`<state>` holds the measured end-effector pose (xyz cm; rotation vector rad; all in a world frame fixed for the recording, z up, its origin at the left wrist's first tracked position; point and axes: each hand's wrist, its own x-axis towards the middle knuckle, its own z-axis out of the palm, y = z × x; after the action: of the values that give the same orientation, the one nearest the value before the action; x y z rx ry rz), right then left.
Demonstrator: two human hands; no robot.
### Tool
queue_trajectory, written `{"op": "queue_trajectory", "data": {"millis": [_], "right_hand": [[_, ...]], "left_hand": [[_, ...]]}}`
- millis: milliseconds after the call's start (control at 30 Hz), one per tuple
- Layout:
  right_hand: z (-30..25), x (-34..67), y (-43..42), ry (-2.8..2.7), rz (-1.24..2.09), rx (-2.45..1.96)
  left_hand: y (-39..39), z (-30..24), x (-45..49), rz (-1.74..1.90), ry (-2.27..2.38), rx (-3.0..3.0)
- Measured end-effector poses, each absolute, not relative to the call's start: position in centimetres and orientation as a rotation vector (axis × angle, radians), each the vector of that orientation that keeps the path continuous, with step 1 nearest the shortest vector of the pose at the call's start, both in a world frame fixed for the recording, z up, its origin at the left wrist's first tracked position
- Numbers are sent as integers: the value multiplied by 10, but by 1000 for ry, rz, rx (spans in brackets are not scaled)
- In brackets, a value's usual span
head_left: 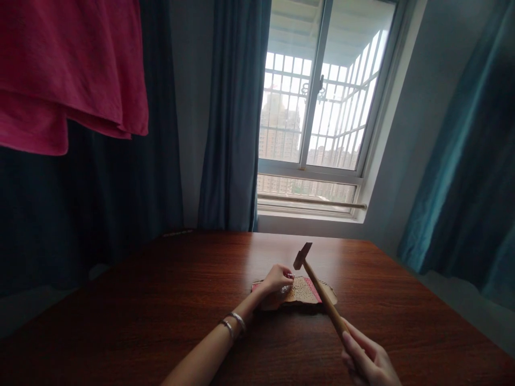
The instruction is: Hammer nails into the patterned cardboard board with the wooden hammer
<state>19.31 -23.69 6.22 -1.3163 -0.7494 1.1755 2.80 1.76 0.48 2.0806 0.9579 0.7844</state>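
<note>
My right hand (364, 356) is wrapped round the wooden handle of a hammer (328, 305), whose metal head is raised above the table, up and to the right of my other hand. My left hand (277, 279) rests over a piece of cardboard (304, 290) with a speckled, dotted middle and pink strips. Its fingers are pinched together at the cardboard's left part. Something small shows at the fingertips, too small to name. Part of the cardboard is hidden behind my left hand and the hammer handle.
The cardboard lies on a brown wooden table (161, 300). Behind the table are a window (314, 107) with bars outside and blue curtains (233, 118). A pink cloth (80, 64) hangs at the upper left.
</note>
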Motion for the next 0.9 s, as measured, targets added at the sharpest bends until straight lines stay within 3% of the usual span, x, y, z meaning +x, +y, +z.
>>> {"op": "queue_trajectory", "data": {"millis": [900], "right_hand": [[60,193,-237,-721,1106,-1311]], "left_hand": [[16,4,29,795,974,2057]]}}
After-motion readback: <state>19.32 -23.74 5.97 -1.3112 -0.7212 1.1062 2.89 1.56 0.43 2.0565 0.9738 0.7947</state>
